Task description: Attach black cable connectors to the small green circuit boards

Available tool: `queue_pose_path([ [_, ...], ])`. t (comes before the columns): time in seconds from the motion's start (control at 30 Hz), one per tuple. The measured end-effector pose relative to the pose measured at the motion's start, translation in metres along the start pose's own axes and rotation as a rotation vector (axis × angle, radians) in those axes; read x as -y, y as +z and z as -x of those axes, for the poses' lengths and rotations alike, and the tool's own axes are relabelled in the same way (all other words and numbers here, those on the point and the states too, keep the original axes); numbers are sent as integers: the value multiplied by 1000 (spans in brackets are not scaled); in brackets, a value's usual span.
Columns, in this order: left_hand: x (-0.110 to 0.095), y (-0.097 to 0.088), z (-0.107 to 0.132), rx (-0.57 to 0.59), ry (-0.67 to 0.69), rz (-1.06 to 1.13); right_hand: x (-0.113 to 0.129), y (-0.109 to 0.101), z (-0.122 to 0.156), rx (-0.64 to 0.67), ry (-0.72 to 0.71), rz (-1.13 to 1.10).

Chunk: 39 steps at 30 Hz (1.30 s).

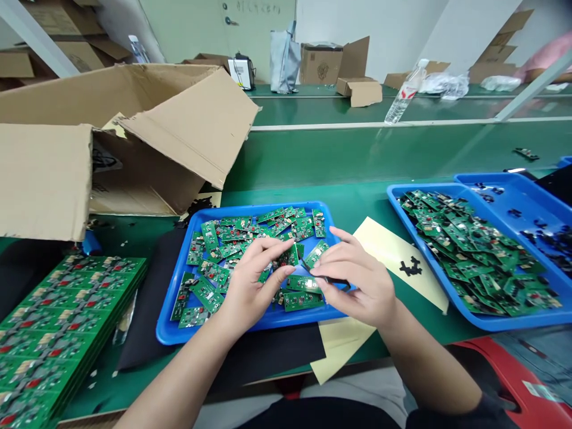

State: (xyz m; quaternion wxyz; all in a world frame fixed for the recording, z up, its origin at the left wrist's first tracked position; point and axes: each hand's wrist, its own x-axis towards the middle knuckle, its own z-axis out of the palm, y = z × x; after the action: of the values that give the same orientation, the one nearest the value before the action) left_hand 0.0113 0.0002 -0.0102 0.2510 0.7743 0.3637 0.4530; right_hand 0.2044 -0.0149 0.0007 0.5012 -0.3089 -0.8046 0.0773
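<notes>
Green circuit board (292, 256) pinched in left hand (252, 283); right hand (360, 283) grips black tweezers (331, 279) against it, needing steady aim.

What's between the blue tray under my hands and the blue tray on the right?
In the head view, a pale yellow paper sheet lies there on the green table, with a small black jagged piece on it.

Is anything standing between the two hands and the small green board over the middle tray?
Nothing visible is in the way. The left hand pinches the small board above the blue tray, and the right hand points a thin black tool at it.
</notes>
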Motion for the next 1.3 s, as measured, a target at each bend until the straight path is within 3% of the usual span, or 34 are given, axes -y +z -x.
queue_pose_path([
  [0.43, -2, 2, 2, -76, -98, 189, 0, 6, 1, 116, -182, 135],
  [0.57, 0, -1, -1, -198, -168, 272, 2, 5, 1, 242, -148, 109],
  [0.67, 3, -3, -1, -283, -175, 283, 2, 0, 3, 70, -82, -16],
  [0.73, 4, -3, 0, -262, -115, 243, 2, -3, 3, -108, -8, -85],
  [0.8, 4, -1, 2, -208, -24, 158, 2, -4, 3, -181, 91, -123],
  [1.0, 0, 4, 6, -118, 171, -34, 5, 8, 2, 104, 335, -315],
  [1.3, -1, 5, 6, -138, 205, -64, 4, 17, 7, 141, 589, -683],
])
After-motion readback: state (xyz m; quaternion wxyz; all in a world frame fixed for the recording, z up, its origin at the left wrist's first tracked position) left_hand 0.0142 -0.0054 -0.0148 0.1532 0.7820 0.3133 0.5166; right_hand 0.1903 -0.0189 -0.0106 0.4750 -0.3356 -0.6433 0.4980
